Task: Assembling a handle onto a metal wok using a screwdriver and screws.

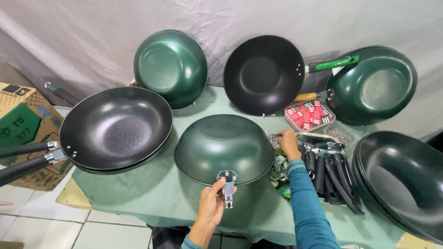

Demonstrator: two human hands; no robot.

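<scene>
Your left hand (211, 203) pinches the metal handle bracket (228, 183) at the near rim of the upturned green wok (224, 146), which sits bottom-up at the middle of the green tablecloth (138, 193). That bracket carries no grip yet, so I judge the work part-done — two black woks with handles (113, 129) are already stacked at the left, while a bare stack of woks (401, 180) waits at the far right. Your right hand (289, 143) reaches, fingers curled, into a small tray of fasteners (274, 139); whether it holds one I cannot tell. At far left stands a brown-and-green cardboard box (20, 115). Right of centre lies a clear tray of red-and-white tags (308, 115), with black handles (330, 173) piled below.
</scene>
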